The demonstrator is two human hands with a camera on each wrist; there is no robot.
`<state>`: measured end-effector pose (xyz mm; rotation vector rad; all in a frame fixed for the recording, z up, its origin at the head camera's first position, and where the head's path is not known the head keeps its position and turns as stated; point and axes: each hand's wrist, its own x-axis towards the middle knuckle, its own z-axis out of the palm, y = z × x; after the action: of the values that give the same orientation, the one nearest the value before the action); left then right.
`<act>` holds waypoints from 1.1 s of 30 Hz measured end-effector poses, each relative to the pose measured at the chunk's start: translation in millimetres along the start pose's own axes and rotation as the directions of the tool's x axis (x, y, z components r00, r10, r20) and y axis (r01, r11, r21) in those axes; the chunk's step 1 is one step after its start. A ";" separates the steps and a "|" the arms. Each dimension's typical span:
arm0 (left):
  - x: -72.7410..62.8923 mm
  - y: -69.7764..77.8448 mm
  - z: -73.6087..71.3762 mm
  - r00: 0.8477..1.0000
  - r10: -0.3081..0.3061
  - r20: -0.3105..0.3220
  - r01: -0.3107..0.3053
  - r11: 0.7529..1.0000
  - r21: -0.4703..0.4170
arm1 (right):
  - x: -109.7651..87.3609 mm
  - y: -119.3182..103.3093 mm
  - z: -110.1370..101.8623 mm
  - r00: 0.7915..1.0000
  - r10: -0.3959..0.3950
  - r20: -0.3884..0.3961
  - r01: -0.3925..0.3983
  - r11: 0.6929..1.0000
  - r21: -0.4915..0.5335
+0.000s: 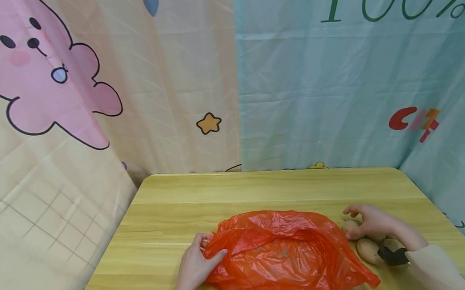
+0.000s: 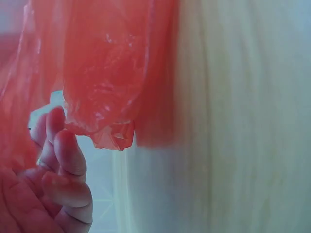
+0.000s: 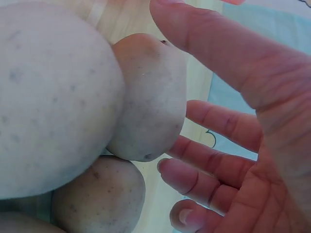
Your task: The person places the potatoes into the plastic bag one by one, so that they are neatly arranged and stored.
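Note:
A red plastic bag (image 1: 283, 268) lies crumpled on the table, its mouth spread. At its left edge my left hand (image 1: 196, 261) holds the plastic, the thumb lying over the bag and the fingers at its side. The left wrist view shows curled fingers (image 2: 70, 153) beside a hanging fold of the bag (image 2: 104, 73). My right hand (image 1: 371, 223) is over several potatoes to the right of the bag. Its thumb and fingers are spread around a potato (image 3: 150, 97), with a gap under the thumb in the right wrist view. A larger potato (image 3: 53, 97) fills the left there.
The potatoes (image 1: 368, 250) sit close together by the bag's right side, under the right wrist. The wooden table (image 1: 171, 204) has rounded far corners. Printed curtains (image 1: 294, 90) hang behind it and along both sides.

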<state>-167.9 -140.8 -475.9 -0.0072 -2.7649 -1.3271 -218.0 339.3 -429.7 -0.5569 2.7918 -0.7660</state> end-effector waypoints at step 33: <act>-3.2 -4.9 0.3 0.999 0.042 0.029 -0.039 0.995 -0.092 | 0.3 8.7 3.0 0.997 -0.020 0.070 0.019 1.000 0.008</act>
<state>-164.9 -143.5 -480.2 -0.0887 -2.7112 -1.4535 -220.1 344.7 -436.8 -0.5987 2.7221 -0.7457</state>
